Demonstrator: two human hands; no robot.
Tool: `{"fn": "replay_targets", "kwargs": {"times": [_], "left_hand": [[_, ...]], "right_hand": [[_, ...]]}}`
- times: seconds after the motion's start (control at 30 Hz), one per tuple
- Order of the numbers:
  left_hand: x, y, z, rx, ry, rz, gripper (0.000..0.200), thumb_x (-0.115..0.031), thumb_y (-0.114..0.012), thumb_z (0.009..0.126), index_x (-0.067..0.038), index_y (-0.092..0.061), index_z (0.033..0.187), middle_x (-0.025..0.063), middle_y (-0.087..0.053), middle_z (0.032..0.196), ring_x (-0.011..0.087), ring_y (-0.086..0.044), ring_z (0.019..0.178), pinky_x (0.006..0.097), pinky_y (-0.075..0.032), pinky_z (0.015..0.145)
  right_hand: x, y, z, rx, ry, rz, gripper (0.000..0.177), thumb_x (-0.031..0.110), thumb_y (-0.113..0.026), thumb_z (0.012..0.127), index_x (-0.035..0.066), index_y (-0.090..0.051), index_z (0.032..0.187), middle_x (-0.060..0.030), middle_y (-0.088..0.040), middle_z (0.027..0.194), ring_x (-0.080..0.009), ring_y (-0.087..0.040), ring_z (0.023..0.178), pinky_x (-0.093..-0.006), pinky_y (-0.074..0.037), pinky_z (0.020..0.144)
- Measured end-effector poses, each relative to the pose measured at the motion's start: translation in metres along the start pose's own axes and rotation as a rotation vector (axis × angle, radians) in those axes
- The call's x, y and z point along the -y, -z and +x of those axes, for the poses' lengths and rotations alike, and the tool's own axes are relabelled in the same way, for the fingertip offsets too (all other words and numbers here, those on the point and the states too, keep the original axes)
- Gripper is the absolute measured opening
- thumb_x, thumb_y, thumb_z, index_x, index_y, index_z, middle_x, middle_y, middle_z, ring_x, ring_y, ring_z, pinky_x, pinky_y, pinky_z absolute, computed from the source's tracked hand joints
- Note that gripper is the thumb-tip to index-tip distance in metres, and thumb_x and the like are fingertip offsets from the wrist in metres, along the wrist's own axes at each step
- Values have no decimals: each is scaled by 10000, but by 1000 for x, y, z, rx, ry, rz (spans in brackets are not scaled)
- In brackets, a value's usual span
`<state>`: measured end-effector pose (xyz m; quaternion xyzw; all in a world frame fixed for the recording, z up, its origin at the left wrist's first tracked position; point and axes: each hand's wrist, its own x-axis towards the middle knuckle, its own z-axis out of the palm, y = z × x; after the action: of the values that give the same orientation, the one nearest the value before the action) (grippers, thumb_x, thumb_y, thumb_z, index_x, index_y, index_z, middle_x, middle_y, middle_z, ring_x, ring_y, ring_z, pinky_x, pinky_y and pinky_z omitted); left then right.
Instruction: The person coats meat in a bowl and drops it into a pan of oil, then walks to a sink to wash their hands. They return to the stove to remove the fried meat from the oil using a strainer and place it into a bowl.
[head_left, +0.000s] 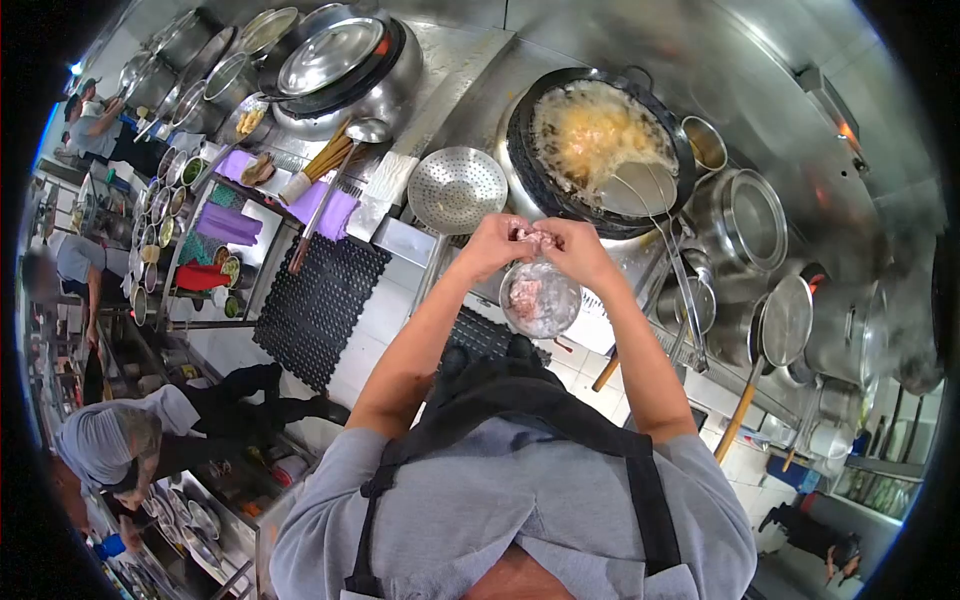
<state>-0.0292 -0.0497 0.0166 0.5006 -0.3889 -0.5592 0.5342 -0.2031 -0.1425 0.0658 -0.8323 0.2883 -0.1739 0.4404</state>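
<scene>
My left hand (488,248) and my right hand (582,255) meet in front of me, fingers pinched on pale pink, flour-dusted pieces that look like raw meat (534,240). Just below them is a round bowl (566,312) with more floured pink pieces (526,297) and white powder in it; what supports it is hidden. Beyond my hands, a black wok (520,135) holds bubbling oil with golden food (597,128) frying. A round mesh skimmer (638,190) rests in the wok's near right side. Left of the wok lies a perforated strainer (457,190).
A covered pot (335,58) stands far left, near a ladle (368,130) and bamboo sticks (325,165). Metal pots (752,220) and a wooden-handled strainer (787,320) line the right. Several people work at the left, including one in grey (105,440). A black mat (320,305) covers floor.
</scene>
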Motion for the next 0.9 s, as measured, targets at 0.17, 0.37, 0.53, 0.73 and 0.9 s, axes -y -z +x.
{"fn": "replay_targets", "kwargs": {"times": [0.17,0.37,0.53,0.73,0.9], "left_hand": [[3,-9,3,-142,20,40,75,-63,-700,829,-2,-678,792,24,-644,696,80,-581,584,245,-458,523],[21,-15,12,-353,6,86,104,-69,-634,838,-2,-680,774,-11,-605,653,43,-503,542,238,-349,455],[9,-10,11,-344,-21,55,128,-66,-614,818,16,-668,735,-20,-574,612,44,-470,536,251,-354,468],[-13,2,-7,-295,-112,-54,104,-28,-562,829,-3,-661,814,-16,-564,658,49,-430,521,235,-298,461],[7,35,0,-284,28,-345,60,-37,-560,867,-22,-616,851,-6,-524,712,79,-438,588,252,-328,520]], "right_hand": [[-17,-17,6,-105,81,-69,178,88,-642,773,-16,-689,910,-249,-658,849,-404,-660,757,-419,-516,675],[-23,-31,15,-189,-22,-107,183,95,-675,776,2,-719,927,-208,-666,762,-309,-667,658,-360,-521,647],[-29,-39,32,-269,37,-138,171,112,-665,772,3,-718,892,-207,-659,733,-333,-664,646,-389,-514,628],[-32,-24,22,-117,-77,-80,164,141,-666,787,-6,-697,853,-208,-624,694,-342,-646,622,-417,-506,625],[-19,-32,22,5,-259,740,99,49,-612,906,-9,-692,906,-62,-684,736,-115,-636,592,-224,-487,501]]}}
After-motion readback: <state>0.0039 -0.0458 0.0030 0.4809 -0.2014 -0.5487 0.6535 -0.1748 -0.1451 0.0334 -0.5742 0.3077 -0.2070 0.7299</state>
